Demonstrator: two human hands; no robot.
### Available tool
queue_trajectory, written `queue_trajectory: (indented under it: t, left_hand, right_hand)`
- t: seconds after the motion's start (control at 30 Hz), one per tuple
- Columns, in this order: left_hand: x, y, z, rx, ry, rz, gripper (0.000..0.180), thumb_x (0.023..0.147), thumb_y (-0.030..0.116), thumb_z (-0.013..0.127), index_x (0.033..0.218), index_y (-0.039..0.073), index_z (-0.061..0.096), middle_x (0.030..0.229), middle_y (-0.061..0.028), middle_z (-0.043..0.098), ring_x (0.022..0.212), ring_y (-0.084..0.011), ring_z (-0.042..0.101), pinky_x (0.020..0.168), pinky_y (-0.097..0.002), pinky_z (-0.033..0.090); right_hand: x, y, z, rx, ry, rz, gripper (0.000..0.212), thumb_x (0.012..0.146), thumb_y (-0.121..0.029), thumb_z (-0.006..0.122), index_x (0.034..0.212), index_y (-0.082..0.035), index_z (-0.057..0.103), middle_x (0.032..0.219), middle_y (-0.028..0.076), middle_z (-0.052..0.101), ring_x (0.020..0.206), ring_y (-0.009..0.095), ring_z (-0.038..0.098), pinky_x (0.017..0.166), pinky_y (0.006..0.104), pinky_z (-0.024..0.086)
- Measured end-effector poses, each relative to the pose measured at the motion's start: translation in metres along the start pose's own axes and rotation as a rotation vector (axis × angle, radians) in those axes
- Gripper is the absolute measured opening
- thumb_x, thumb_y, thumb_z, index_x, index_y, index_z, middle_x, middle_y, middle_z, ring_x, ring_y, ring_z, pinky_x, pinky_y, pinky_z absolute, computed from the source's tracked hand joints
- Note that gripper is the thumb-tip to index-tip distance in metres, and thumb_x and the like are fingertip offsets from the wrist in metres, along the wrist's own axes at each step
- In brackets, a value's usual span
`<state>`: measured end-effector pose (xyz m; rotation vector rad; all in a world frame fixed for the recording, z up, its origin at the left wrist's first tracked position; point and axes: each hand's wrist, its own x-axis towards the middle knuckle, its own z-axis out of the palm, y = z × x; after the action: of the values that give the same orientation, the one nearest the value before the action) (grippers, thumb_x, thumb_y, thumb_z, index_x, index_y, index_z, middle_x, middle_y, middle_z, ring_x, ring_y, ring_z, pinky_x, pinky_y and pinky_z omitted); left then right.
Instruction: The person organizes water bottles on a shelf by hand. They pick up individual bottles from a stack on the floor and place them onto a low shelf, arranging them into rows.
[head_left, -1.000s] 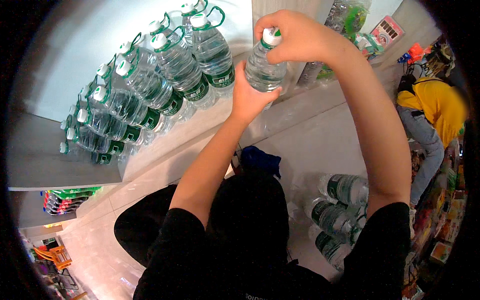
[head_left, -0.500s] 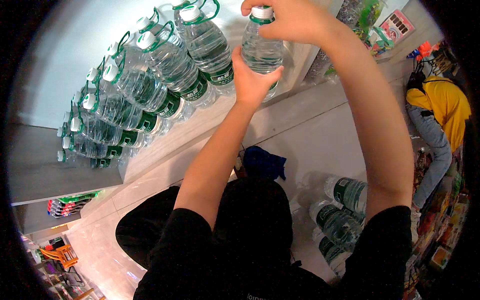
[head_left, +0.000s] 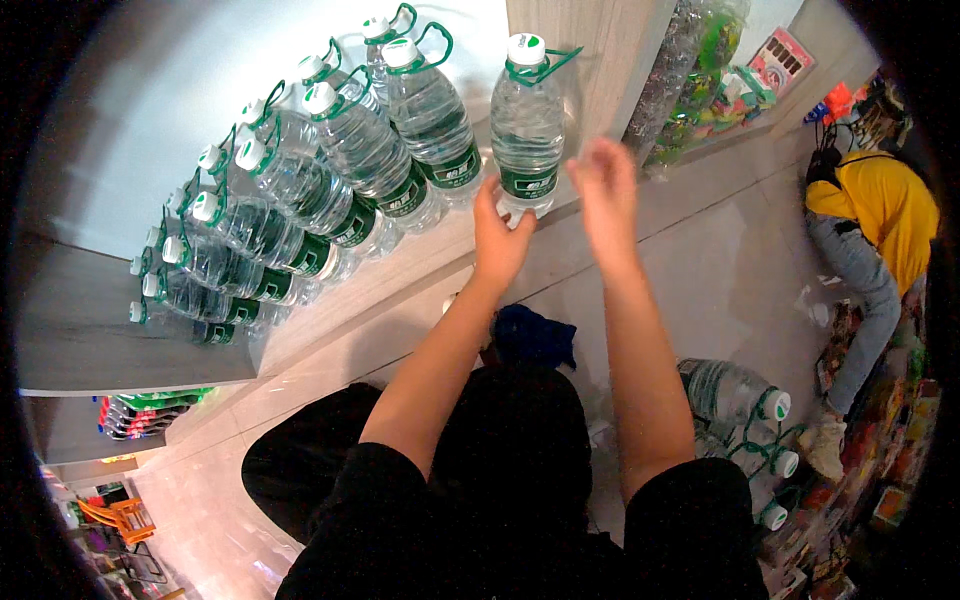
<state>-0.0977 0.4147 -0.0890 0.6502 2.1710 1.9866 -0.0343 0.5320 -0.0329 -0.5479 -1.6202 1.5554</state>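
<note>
A large clear water bottle [head_left: 527, 130] with a white cap, green loop handle and green label stands upright on the pale wooden shelf. By its lower left side is my left hand [head_left: 500, 238], thumb and fingers apart near the base; whether it still touches the bottle I cannot tell. My right hand [head_left: 607, 190], somewhat blurred, is off the bottle's right side with fingers apart and nothing in it. To the left, several matching bottles [head_left: 430, 120] stand close together in rows, their handles sticking up. A gap separates the nearest of them from the single bottle.
More bottles [head_left: 725, 390] stand on the tiled floor to my right. A dark blue cloth-like thing [head_left: 535, 337] lies below the shelf edge [head_left: 390, 290]. A shelf panel [head_left: 595, 60] rises right of the bottle. Farther right, a person in a yellow top [head_left: 885, 210] bends over.
My right hand has left the bottle's cap and moved down beside it. My left hand has slid down to its base. The bottle now stands on the shelf, its handle tipped right.
</note>
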Motion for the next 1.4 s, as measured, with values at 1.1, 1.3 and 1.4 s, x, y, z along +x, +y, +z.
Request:
queue_trajectory:
  t: [1.1, 1.3, 1.4]
  left_hand:
    - [0.057, -0.074, 0.029, -0.130, -0.038, 0.014, 0.060, 0.084, 0.015, 0.058, 0.135, -0.002, 0.031, 0.140, -0.0173, 0.033, 0.130, -0.0266, 0.032, 0.106, -0.0345, 0.026]
    - [0.063, -0.076, 0.028, -0.242, -0.011, 0.006, 0.039, 0.085, 0.014, 0.058, 0.118, -0.003, 0.047, 0.118, -0.0119, 0.052, 0.107, -0.0217, 0.049, 0.091, -0.0324, 0.039]
    - [0.064, -0.094, 0.032, -0.208, -0.049, 0.028, 0.039, 0.086, 0.014, 0.056, 0.119, -0.003, 0.046, 0.120, -0.0113, 0.051, 0.108, -0.0212, 0.048, 0.092, -0.0317, 0.039]
  right_hand:
    - [0.058, 0.096, 0.106, -0.414, -0.218, -0.034, 0.062, 0.079, -0.016, 0.066, 0.128, 0.004, 0.034, 0.115, 0.028, 0.051, 0.109, 0.043, 0.049, 0.092, 0.0424, 0.040]
    - [0.063, 0.093, 0.119, -0.470, -0.226, 0.024, 0.064, 0.081, -0.017, 0.065, 0.131, 0.003, 0.030, 0.121, 0.030, 0.045, 0.112, 0.044, 0.046, 0.094, 0.0436, 0.039]
    - [0.068, 0.100, 0.124, -0.469, -0.227, -0.015, 0.066, 0.081, -0.017, 0.065, 0.133, 0.002, 0.028, 0.121, 0.030, 0.044, 0.112, 0.044, 0.046, 0.094, 0.0437, 0.039]
